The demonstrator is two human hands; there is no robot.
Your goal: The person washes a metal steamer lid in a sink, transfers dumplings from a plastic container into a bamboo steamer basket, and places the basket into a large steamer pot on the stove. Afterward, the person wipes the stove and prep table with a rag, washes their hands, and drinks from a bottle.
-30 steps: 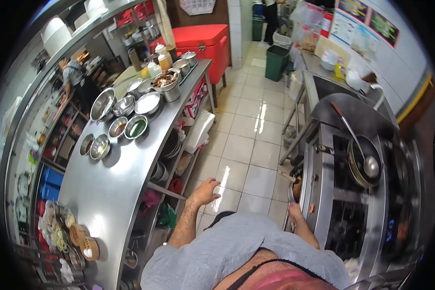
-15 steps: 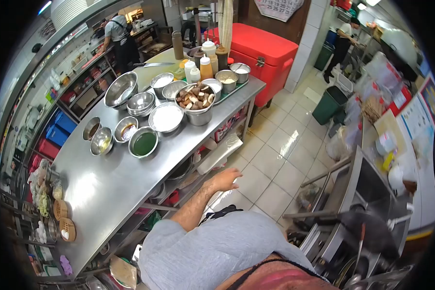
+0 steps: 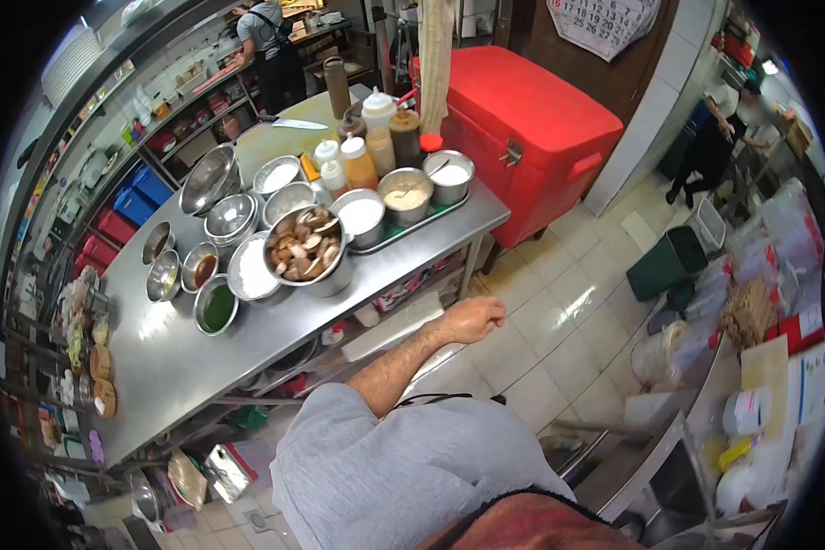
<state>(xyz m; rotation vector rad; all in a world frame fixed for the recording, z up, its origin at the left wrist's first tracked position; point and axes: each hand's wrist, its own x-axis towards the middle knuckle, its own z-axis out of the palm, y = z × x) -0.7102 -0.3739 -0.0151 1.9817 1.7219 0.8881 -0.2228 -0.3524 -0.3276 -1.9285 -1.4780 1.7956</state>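
My left hand (image 3: 472,318) is stretched out over the tiled floor, just off the front edge of the steel prep table (image 3: 183,367). Its fingers are curled loosely and hold nothing. It is nearest the table's right front leg (image 3: 468,266) and the lower shelf. My right hand is out of view behind my grey-sleeved body. On the table stand a bowl of mushrooms (image 3: 304,247), a bowl of green liquid (image 3: 216,307) and a green tray (image 3: 403,225) with several metal pots.
Squeeze bottles (image 3: 357,163) stand behind the tray. A large red cooler (image 3: 522,128) sits past the table's right end, a green bin (image 3: 669,261) by the right counter. Two other people work far off, one at top centre, one at top right.
The view has swung left, away from the stove, toward the prep table. My left hand has risen and reached forward, its fingers curling from spread. My right hand has dropped out of view.
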